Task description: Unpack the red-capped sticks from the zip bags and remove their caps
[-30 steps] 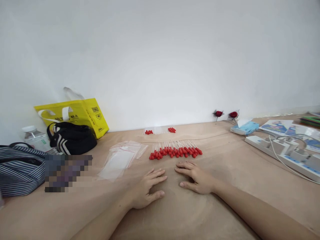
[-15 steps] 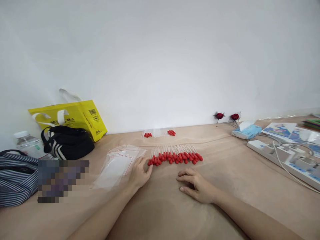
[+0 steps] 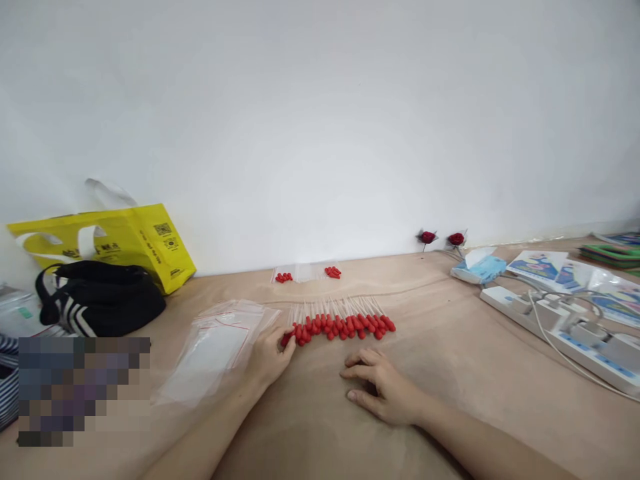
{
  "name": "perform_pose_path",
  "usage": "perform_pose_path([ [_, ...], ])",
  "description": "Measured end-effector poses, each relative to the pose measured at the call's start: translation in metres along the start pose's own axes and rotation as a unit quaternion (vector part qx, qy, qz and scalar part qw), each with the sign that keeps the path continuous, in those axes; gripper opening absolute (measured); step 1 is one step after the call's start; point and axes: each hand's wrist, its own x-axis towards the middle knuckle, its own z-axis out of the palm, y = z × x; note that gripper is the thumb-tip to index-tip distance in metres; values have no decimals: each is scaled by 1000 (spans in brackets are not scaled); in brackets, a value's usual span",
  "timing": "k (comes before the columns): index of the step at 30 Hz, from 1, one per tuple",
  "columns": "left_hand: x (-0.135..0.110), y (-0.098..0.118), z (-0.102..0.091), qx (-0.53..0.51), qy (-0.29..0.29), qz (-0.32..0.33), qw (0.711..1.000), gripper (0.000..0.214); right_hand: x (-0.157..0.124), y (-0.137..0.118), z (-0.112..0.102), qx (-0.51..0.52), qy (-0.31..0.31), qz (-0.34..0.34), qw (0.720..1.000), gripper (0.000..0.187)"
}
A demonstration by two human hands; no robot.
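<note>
A row of several thin clear sticks with red tips (image 3: 340,325) lies on the tan table (image 3: 450,373) in front of me. My left hand (image 3: 267,359) rests at the left end of that row, its fingers pinched on the leftmost red tip. Just left of this hand lies a pile of clear zip bags with red seal lines (image 3: 215,343). My right hand (image 3: 383,393) lies flat on the table below the row, fingers spread, holding nothing.
Two small clear bags with red pieces (image 3: 306,273) lie by the wall. A yellow bag (image 3: 115,240) and a black striped bag (image 3: 100,300) stand at the left. A white power strip with plugs (image 3: 565,327), a tissue pack (image 3: 475,267), booklets (image 3: 545,265) and two small red roses (image 3: 440,237) are at the right.
My left hand has slid up and left from beside the right hand to the left end of the stick row and closed on a red tip. The view has shifted slightly.
</note>
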Motion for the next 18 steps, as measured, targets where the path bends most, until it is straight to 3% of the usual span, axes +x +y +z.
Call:
perform_pose_path([
  [6,-7,-2,-7,-63,122,-56,989,18,2,-3,1,-6,9,-4,1000,27],
  [9,-19,1,-16,-121,141,-97,978,21,1,-1,2,8,23,-13,1000,27],
  [11,-29,6,-20,-188,105,-129,968,23,0,0,3,20,45,-28,998,29],
  [13,-37,14,-23,-263,32,-144,954,24,-1,2,5,11,91,-47,995,34],
  [16,-41,27,-25,-332,-79,-124,932,21,-2,2,8,-53,184,-73,979,42],
  [18,-40,33,-25,-351,-127,-104,922,18,-1,0,9,-107,211,-88,968,44],
])
